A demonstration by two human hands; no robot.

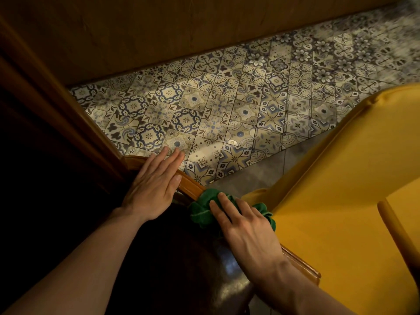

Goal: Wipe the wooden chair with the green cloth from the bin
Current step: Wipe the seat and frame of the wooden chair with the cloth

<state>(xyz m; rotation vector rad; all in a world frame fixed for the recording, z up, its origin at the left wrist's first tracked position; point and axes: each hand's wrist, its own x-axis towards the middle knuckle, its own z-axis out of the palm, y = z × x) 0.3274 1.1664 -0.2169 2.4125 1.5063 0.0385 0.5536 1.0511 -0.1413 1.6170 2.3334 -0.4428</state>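
The wooden chair [191,186] shows as a curved brown top rail running from the centre left down to the lower right, with a dark glossy seat below it. My left hand [153,185] lies flat on the rail, fingers straight and together, holding nothing. My right hand [244,230] presses the bunched green cloth [201,209] onto the rail just to the right of my left hand. Part of the cloth is hidden under my right palm.
A yellow upholstered chair [341,189] stands close on the right, touching the cloth's edge. Patterned floor tiles [216,105] spread beyond the rail. A brown wall [159,30] runs along the top, and dark wooden furniture [56,133] fills the left side.
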